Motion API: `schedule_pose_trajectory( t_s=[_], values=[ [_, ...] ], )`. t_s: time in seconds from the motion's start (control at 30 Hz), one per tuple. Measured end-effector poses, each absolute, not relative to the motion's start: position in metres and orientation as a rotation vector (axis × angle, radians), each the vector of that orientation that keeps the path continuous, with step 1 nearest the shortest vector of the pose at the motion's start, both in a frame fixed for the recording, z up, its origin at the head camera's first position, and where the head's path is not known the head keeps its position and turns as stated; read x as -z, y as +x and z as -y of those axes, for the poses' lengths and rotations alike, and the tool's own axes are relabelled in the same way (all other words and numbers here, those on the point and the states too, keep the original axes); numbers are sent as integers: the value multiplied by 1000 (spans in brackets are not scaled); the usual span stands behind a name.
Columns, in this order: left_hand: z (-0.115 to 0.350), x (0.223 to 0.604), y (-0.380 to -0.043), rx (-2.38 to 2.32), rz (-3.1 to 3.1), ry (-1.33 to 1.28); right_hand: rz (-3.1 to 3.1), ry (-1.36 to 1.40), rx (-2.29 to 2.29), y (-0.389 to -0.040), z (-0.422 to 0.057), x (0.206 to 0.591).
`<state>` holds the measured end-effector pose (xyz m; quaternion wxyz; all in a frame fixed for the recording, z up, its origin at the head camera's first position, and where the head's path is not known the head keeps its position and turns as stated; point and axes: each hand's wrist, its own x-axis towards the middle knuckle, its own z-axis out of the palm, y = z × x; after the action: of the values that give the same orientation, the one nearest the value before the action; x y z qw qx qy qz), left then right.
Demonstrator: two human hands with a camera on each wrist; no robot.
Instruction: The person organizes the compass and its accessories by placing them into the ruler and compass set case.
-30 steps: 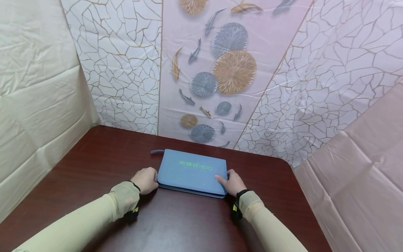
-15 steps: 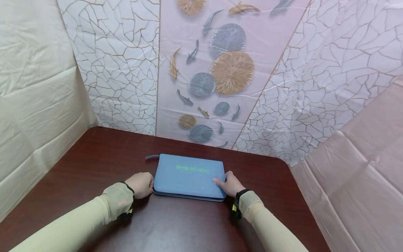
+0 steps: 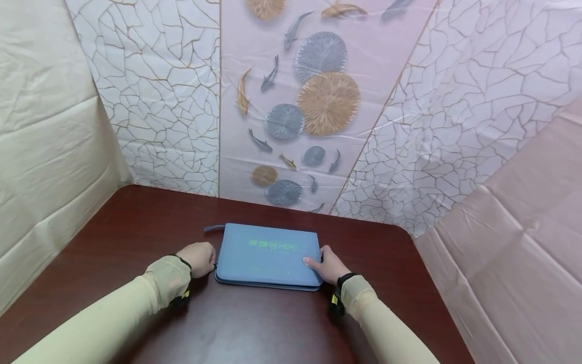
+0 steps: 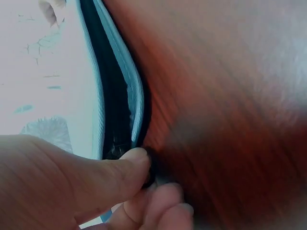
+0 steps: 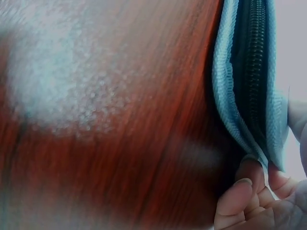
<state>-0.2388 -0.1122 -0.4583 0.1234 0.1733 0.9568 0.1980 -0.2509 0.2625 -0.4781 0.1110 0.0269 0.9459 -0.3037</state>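
Observation:
A blue zip case with green "HERO" lettering lies flat on the dark wooden table. Beside its left front corner is my left hand; the left wrist view shows its thumb and fingers pinching a small black zipper pull. My right hand grips the right edge, thumb on the cover and fingers at the side and below. In the right wrist view, dark zipper teeth run between the case's two edges. Whether the zip is fully closed at the left corner, I cannot tell.
A thin blue strap sticks out from the case's far left corner. Behind the table hangs a patterned cloth with fish and round leaf shapes. Pale cloth walls stand along both sides.
The case has slid slightly toward me. My left hand has shifted a little up its left side from the front corner, while the right keeps its grip. The head view has turned slightly.

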Motion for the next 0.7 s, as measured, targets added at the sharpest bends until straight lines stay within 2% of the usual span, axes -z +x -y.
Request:
schedule_pose_trajectory(
  t_s=[0.23,0.53,0.7],
  values=[
    [113,463,-255,-650,-2774,405,-2764,60,918,-250,-262,478],
    [120,487,-300,-1018,-2473,225,-2749,71,916,-251,-264,478],
    [115,496,-322,-1056,-2397,115,-2739,68,921,-252,-267,479]
  ],
)
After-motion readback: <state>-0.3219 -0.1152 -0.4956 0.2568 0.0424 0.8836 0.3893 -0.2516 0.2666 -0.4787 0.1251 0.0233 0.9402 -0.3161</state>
